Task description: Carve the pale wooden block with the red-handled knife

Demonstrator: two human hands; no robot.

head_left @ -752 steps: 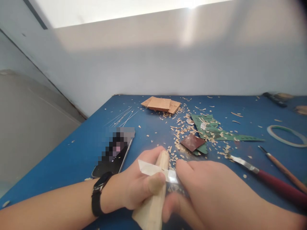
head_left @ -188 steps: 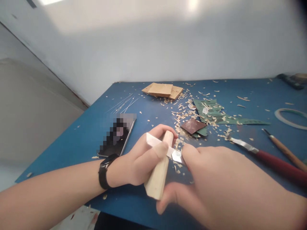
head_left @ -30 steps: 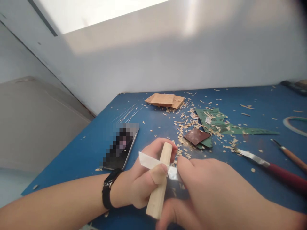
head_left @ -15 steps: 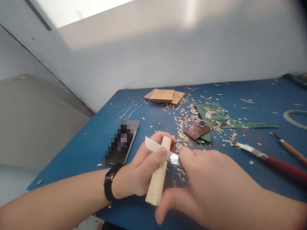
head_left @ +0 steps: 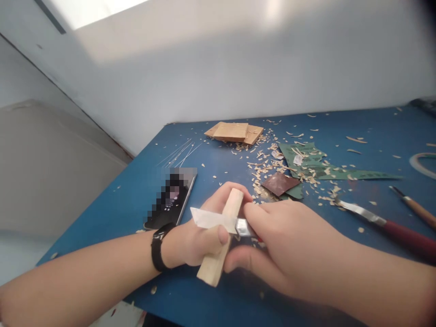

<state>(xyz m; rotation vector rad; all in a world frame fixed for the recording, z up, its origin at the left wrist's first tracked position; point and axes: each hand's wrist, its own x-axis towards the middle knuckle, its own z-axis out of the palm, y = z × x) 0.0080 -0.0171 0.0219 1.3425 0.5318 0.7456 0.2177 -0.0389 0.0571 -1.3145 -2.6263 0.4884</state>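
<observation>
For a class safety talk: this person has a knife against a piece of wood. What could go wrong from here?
1. The knife lies across the piece of wood, its blade close to the left hand's thumb; a slip might cut it.
2. The red-handled tool lies with its metal end uncovered near the right hand; a sideways swing could knock it.

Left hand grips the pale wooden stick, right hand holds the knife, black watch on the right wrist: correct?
The watch part is wrong: the head view shows the black watch on the left wrist. The left hand does grip the stick, the right hand the knife.
</observation>
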